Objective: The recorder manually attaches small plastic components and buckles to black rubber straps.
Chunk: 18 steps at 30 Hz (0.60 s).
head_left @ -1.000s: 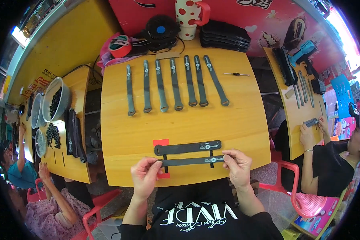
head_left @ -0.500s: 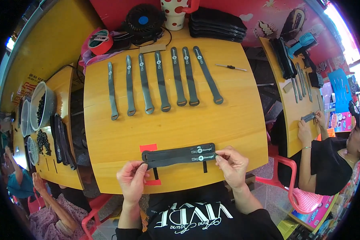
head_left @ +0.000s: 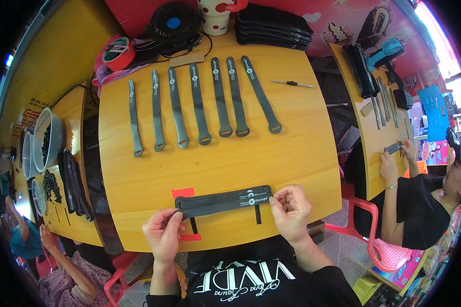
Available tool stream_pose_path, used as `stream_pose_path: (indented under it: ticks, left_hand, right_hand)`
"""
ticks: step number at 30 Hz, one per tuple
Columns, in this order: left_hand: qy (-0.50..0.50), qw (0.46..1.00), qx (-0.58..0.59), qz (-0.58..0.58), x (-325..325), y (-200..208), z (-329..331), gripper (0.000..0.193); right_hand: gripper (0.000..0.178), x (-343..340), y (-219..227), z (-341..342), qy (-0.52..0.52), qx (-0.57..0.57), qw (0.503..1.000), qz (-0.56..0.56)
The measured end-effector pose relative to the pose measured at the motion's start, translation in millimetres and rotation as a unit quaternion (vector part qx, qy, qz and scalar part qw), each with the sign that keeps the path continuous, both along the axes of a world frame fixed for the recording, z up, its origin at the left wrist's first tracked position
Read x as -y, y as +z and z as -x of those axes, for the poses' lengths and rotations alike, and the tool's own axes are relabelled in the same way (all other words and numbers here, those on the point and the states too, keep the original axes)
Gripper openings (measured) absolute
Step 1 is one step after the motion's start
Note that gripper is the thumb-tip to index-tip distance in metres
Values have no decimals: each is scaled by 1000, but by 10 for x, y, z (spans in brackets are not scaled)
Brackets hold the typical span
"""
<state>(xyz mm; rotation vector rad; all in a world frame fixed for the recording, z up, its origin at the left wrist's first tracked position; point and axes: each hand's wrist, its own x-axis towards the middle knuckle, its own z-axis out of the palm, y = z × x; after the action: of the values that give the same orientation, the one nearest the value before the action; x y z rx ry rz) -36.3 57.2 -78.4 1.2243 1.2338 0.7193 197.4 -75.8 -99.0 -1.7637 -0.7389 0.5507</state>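
Note:
Near the front edge of the table, my left hand (head_left: 162, 234) pinches the left end of a dark grey strap (head_left: 217, 206) between thumb and fingers. My right hand (head_left: 291, 212) pinches its right end, so the strap is stretched level between them. A second grey strap (head_left: 215, 197) lies just beyond, parallel and partly overlapped by the held one. Its slotted end is at the left, by a red tape mark (head_left: 183, 192). Two short black strips (head_left: 258, 215) show on the table below the straps.
Several similar straps (head_left: 194, 107) lie in a row further back. Beyond them are a thin screwdriver-like tool (head_left: 292, 83), a black fan (head_left: 174, 25), red tape roll (head_left: 119, 59), spotted cup (head_left: 215, 18) and stacked black pouches (head_left: 274, 28). Co-workers sit at side tables.
The held strap has moved slightly away from me, overlapping the second strap a little more. Both hands keep their pinch. The whole view has shifted slightly.

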Motion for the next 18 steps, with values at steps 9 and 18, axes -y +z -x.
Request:
stream_pose_path:
  ticks: [9, 18]
  left_hand:
    - [1, 1000, -9, -2, -6, -12, -10, 5]
    - [0, 1000, -4, -10, -6, -2, -16, 6]
  right_hand:
    - [24, -6, -9, -17, 0, 18, 1000, 3]
    - [22, -19, 16, -19, -7, 11, 1000, 18]
